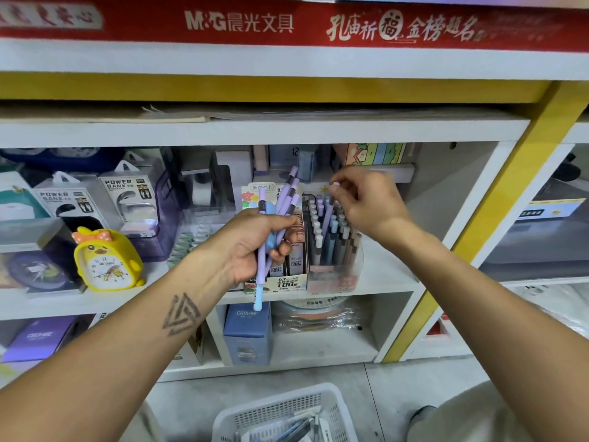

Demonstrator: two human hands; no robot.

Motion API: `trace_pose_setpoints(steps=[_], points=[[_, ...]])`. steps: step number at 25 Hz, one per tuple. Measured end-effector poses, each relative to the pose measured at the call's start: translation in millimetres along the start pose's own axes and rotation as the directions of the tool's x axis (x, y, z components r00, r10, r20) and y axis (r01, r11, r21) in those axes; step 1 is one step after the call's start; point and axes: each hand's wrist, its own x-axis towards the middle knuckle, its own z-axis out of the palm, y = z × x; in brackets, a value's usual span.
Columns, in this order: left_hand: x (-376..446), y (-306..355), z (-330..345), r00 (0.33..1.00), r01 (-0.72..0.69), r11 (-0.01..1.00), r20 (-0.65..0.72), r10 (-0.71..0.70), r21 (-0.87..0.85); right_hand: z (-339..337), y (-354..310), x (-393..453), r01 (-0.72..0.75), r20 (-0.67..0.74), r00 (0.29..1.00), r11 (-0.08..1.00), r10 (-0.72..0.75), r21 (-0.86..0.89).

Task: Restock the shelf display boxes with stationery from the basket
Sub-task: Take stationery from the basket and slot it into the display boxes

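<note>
- On the middle shelf, seen from your head camera, the pen box stands upright with its open top toward you, so pens can drop in tip-down among the capped ones already standing there.
- Your right hand is raised over that box, its fingers pinching the top end of one lilac pen. Holding it by the cap end lets the barrel hang straight into a gap between its neighbours; its lower end already sits among them.
- Your left hand is clenched round a bundle of pens, lilac with one pale blue, held just left of the box. That keeps the spare stock near the right hand, so each pick is a short reach.
- The bundle fans out upward, probably so single pens can be plucked from it without dragging the rest.
- Just behind your left hand a box of pencil leads sits touching the pen box; mind the bundle does not knock it.
- Down on the floor, the white basket lies between your knees with more stationery in it, well below the shelf but within reach for the next handful.
- Further left, a yellow duck clock and power bank packs stand apart from your work.
</note>
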Motion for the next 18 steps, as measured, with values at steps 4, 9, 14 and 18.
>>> trace_pose_setpoints(steps=[4, 9, 14, 18], points=[[0, -1, -1, 1.0, 0.005, 1.0, 0.013, -0.005, -0.002, 12, 0, -8, 0.132, 0.108, 0.988, 0.963, -0.11, -0.233], [-2, -2, 0, 1.0, -0.001, 1.0, 0.03, 0.0, 0.016, 8, 2, -8, 0.185, 0.164, 0.977, 0.931, -0.139, -0.313], [-4, -2, 1, 0.999, 0.002, 1.0, 0.042, -0.003, 0.016, 6, 2, -12, 0.162, 0.126, 0.984, 0.942, -0.129, -0.295], [-4, -2, 1, 0.999, 0.003, 1.0, 0.047, -0.004, 0.024, 8, 0, -13, 0.185, 0.149, 0.978, 0.937, -0.147, -0.295]])
